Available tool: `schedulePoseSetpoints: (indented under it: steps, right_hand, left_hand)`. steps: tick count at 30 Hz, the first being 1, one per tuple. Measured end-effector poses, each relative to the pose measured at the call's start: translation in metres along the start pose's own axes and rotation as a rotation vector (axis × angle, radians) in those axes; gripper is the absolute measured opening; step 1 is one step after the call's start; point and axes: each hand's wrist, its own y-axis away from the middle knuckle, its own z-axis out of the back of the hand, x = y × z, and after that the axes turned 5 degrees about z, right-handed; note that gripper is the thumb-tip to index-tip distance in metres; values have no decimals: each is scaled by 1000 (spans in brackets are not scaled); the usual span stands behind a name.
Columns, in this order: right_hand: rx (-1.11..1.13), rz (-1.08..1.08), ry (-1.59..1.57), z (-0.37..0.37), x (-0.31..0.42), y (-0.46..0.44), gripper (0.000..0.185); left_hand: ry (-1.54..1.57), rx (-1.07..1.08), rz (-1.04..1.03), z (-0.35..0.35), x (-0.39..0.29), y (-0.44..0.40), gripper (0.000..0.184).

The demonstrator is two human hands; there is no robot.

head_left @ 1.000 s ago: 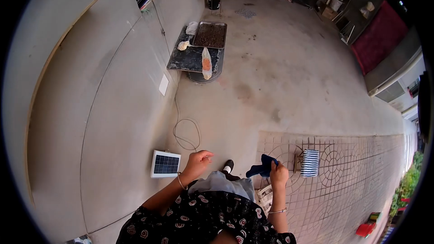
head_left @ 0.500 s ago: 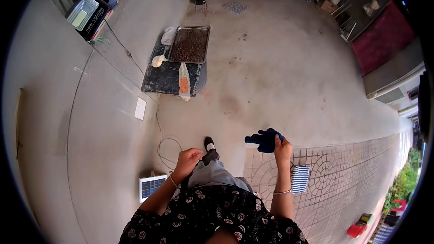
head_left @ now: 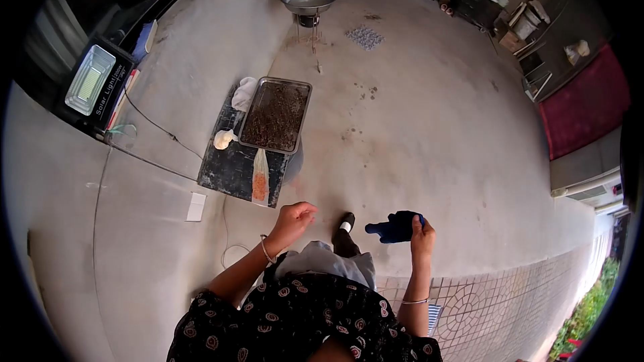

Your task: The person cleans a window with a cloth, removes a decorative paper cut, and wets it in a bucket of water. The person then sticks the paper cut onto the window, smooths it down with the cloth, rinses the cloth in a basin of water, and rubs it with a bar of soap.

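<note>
My right hand [head_left: 422, 233] pinches a dark blue knitted glove [head_left: 397, 228] by one end, and the glove's fingers stick out to the left. Held in front of my body, my left hand [head_left: 293, 222] has its fingers curled together, with nothing visible in them. Ahead of it stands a low black table [head_left: 228, 173]. On that table rest a metal tray [head_left: 274, 115] of dark brown crumbly material, a clear bag [head_left: 260, 177] with orange bits inside, a pale crumpled bundle [head_left: 224, 139] and a white cloth [head_left: 243, 94].
A wide metal basin [head_left: 308, 0] sits on a stand farther ahead, with a patch of grey gravel [head_left: 365, 37] on the floor beside it. A solar light [head_left: 94, 87] leans at the left wall, trailing a cable. A red cloth [head_left: 583, 104] hangs at the right.
I have stepped forward, so the table and tray appear nearer and lower in view. The glove stays in my right hand. My left hand has shifted slightly right and up.
</note>
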Motion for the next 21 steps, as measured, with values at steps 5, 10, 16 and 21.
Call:
schedulePoseSetpoints:
  steps: [5, 10, 16, 21]
  right_hand:
    - [134, 67, -114, -13, 12, -130, 35]
    - [223, 136, 4, -25, 47, -254, 30]
    - [227, 155, -78, -77, 95, -383, 31]
    - [207, 205, 12, -115, 138, -471, 30]
  left_hand:
    - [40, -119, 126, -15, -13, -73, 18]
    - [2, -222, 225, -24, -34, -136, 20]
    - [42, -290, 262, -4, -48, -244, 23]
    - [116, -321, 189, 15, -89, -350, 22]
